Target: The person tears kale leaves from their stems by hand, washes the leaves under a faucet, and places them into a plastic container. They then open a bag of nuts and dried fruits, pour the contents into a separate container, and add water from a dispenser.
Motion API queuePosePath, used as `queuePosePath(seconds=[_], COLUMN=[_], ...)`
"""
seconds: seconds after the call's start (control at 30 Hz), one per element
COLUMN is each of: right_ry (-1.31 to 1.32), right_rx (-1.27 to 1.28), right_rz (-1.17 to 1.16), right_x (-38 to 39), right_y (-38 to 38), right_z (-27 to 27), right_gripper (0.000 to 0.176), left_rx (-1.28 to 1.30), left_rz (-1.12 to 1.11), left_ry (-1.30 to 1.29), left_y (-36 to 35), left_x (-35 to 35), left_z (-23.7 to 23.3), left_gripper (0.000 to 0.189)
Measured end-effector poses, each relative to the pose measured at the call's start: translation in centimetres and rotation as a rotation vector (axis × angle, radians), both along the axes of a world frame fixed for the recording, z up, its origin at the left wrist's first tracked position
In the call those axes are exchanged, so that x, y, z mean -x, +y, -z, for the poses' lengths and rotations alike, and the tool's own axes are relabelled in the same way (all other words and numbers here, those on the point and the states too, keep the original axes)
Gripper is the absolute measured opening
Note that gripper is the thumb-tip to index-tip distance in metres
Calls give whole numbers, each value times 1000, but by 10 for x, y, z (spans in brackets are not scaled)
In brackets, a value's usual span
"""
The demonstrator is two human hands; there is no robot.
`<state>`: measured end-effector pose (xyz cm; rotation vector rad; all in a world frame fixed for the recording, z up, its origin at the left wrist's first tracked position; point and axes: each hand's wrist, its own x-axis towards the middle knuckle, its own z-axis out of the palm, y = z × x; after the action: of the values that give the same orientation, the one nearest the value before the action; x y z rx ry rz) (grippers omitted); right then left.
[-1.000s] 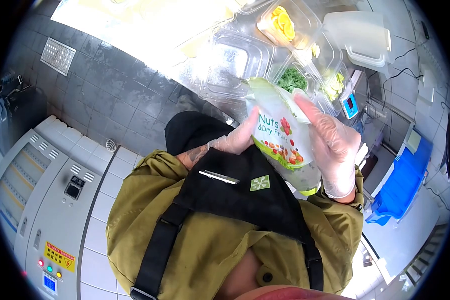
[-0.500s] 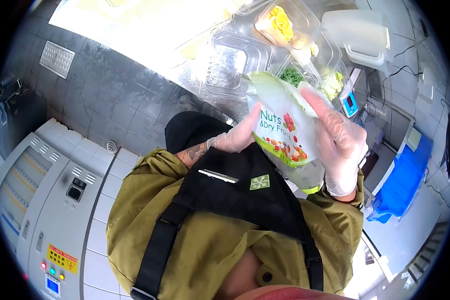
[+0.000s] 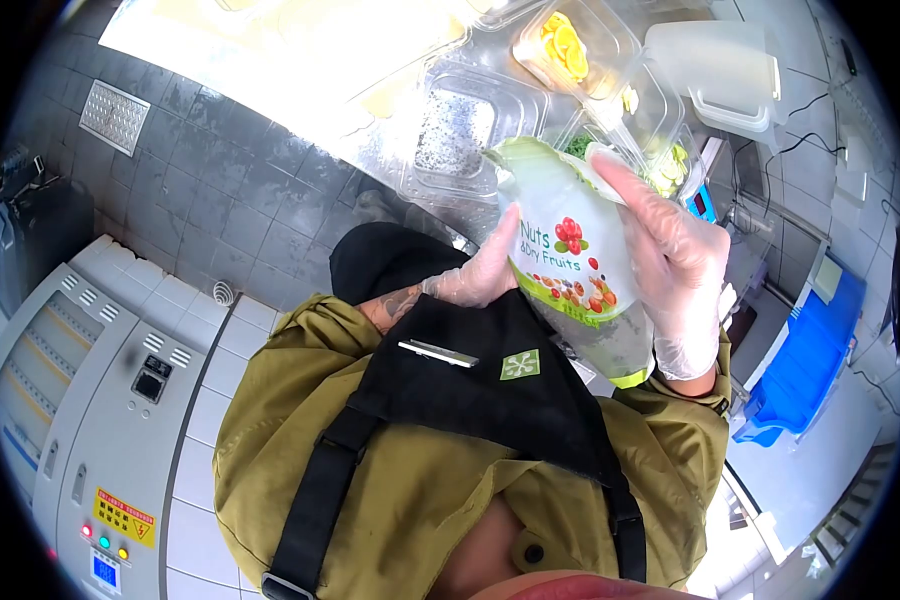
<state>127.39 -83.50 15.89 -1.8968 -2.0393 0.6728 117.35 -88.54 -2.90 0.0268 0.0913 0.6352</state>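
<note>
A white and green pouch (image 3: 568,245) printed "Nuts & Dry Fruits" is held upright between both gloved hands, close to my chest. My left hand (image 3: 478,272) grips its left edge in a clear glove. On the pouch's upper right side rests my right hand (image 3: 673,270), also gloved, with the fingers at the top flap. The pouch's lower part is see-through with a green bottom edge.
A steel counter (image 3: 370,130) lies beyond the pouch with an empty clear tray (image 3: 465,130), a tray of yellow slices (image 3: 562,45), trays of greens, a white lidded box (image 3: 720,75) and a small scale (image 3: 703,205). A blue crate (image 3: 805,360) stands right, grey cabinets left.
The pouch has shifted slightly up and right, tilting in my hands. My right fingers slid higher along its top flap; the left hand stayed on the left edge.
</note>
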Motion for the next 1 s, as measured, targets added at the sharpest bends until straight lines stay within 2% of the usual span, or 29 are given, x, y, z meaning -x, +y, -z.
queuePosePath(seconds=[0.3,0.4,0.9,1.0], right_ry=[57,104,130,149], right_rx=[69,4,-31,69], right_rz=[69,55,54,112], right_x=[-6,-10,-13,-8], right_y=[8,7,0,-1], right_z=[6,12,9,1], right_gripper=[34,47,48,34], left_rx=[-6,-15,-22,-17], left_rz=[-65,-65,-6,-5], left_ry=[-43,-68,-38,-46], left_y=[-1,-2,0,0], left_x=[-3,-3,-1,-1], left_z=[-7,-5,-12,-13], left_gripper=[73,75,69,66])
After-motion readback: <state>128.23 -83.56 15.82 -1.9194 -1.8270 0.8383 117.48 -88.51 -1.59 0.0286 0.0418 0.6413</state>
